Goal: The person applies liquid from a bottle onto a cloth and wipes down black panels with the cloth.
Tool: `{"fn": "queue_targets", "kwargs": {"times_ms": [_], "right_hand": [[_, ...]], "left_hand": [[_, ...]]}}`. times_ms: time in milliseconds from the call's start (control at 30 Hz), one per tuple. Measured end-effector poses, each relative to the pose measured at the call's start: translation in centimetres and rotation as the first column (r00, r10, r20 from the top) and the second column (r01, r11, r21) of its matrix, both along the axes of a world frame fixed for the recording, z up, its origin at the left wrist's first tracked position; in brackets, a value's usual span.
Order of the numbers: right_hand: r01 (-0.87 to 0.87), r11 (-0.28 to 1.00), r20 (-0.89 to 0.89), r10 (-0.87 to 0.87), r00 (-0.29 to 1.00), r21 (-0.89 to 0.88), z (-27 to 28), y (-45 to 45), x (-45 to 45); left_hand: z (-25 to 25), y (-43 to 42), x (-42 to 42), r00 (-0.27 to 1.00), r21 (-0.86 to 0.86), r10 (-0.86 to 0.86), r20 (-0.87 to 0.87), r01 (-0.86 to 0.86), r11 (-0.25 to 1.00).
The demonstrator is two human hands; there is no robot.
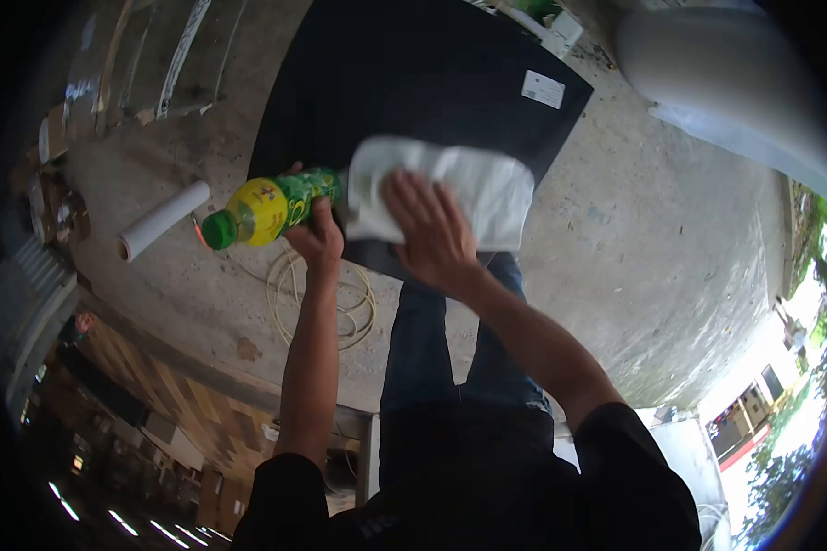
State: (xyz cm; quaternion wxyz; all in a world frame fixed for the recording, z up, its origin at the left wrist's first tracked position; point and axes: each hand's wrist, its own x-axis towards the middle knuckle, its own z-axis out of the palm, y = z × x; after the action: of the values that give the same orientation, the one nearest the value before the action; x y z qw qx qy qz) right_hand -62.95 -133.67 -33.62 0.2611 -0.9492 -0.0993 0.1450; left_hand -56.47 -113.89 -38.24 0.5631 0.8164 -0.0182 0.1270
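My left hand (pixel 318 234) is wrapped around a plastic drink bottle (pixel 265 209) with a green cap and a yellow and green label. The bottle lies sideways in the grip, its cap pointing left. My right hand (pixel 432 230) rests flat on a white, soft-looking sheet or cloth (pixel 492 197), fingers stretched out and slightly blurred. Whether the white piece is folded cloth or a thin pack, I cannot tell. Beneath both hands is a large black panel (pixel 386 73) with a small white label (pixel 543 89) near its far right corner.
A white roll (pixel 164 220) lies on the concrete floor (pixel 634 230) to the left. A coiled pale hose or cable (pixel 280 303) lies near my left forearm. At upper right is a large pale wrapped object (pixel 735 69). Wooden boards (pixel 170 376) line the lower left.
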Motion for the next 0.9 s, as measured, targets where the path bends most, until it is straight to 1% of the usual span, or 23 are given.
{"fn": "queue_targets", "kwargs": {"times_ms": [67, 133, 167, 200, 233, 267, 367, 433, 500, 533, 567, 633, 700, 767, 800, 833, 900], "right_hand": [[-0.211, 0.974, -0.098, 0.219, 0.971, 0.082, -0.1, 0.5, -6.4], [-0.382, 0.923, -0.039, 0.384, 0.923, 0.033, 0.0, -1.6, -8.8], [-0.412, 0.909, 0.138, 0.416, 0.899, -0.060, -0.5, -2.5, -8.7], [-0.423, 0.906, 0.160, 0.418, 0.894, -0.002, -0.5, -2.8, -7.9], [-0.433, 0.900, 0.174, 0.418, 0.892, 0.058, -0.5, -2.7, -7.3], [-0.485, 0.873, 0.182, 0.471, 0.863, 0.043, -0.8, -2.0, -6.5], [-0.591, 0.806, -0.026, 0.591, 0.806, 0.009, -0.3, 4.0, -0.8], [-0.575, 0.818, 0.144, 0.571, 0.808, -0.023, -0.8, 9.2, 3.3], [-0.568, 0.822, 0.222, 0.562, 0.797, -0.039, -1.2, 14.2, 6.9], [-0.554, 0.832, 0.265, 0.537, 0.801, -0.010, -1.2, 16.0, 8.1], [-0.543, 0.840, 0.307, 0.513, 0.802, 0.015, -1.4, 16.8, 8.8], [-0.552, 0.833, 0.335, 0.512, 0.791, 0.031, -1.7, 17.0, 8.7], [-0.537, 0.844, 0.358, 0.496, 0.791, 0.016, -1.3, 16.4, 8.2], [-0.556, 0.831, 0.264, 0.536, 0.802, 0.000, -0.3, 12.8, 5.2], [-0.592, 0.804, 0.192, 0.590, 0.784, -0.055, 0.0, 10.0, 2.8], [-0.611, 0.789, 0.150, 0.613, 0.776, -0.064, 0.0, 6.9, -0.1], [-0.637, 0.765, 0.029, 0.642, 0.766, -0.094, 0.0, 0.0, -6.2]], "left_hand": [[-0.1, 0.5, 0.1, 1.000, -0.005, -0.013, 0.000, 0.013, 1.000], [1.0, 0.7, -0.1, 0.998, -0.048, 0.057, 0.017, -0.056, 0.997], [2.4, 1.1, 0.0, 0.995, -0.137, 0.100, 0.012, -0.098, 0.986], [3.5, 1.7, 0.1, 0.990, -0.226, 0.140, 0.006, -0.135, 0.965], [4.5, 2.6, -0.2, 0.968, -0.225, 0.231, 0.098, -0.204, 0.953], [5.8, 3.8, -0.9, 0.947, -0.136, 0.296, 0.121, -0.280, 0.950], [8.5, 8.4, -4.9, 0.869, 0.073, 0.447, 0.214, -0.470, 0.879], [9.7, 9.7, -8.2, 0.812, 0.095, 0.538, 0.229, -0.568, 0.817], [9.8, 10.8, -12.1, 0.765, 0.127, 0.599, 0.236, -0.635, 0.762], [10.6, 10.1, -13.4, 0.739, 0.045, 0.649, 0.179, -0.665, 0.745], [10.7, 9.4, -15.2, 0.717, 0.032, 0.677, 0.165, -0.690, 0.723], [10.6, 8.3, -19.2, 0.705, 0.042, 0.709, 0.024, -0.709, 0.704], [9.9, 7.0, -22.8, 0.715, 0.089, 0.697, -0.062, -0.691, 0.717], [9.1, 4.3, -25.4, 0.667, 0.068, 0.739, -0.095, -0.737, 0.673], [8.5, 3.0, -26.8, 0.638, 0.020, 0.760, -0.124, -0.764, 0.644], [8.3, 1.9, -27.8, 0.621, 0.010, 0.774, -0.126, -0.779, 0.627], [8.2, -0.1, -29.4, 0.564, 0.007, 0.802, -0.197, -0.817, 0.576]]}}
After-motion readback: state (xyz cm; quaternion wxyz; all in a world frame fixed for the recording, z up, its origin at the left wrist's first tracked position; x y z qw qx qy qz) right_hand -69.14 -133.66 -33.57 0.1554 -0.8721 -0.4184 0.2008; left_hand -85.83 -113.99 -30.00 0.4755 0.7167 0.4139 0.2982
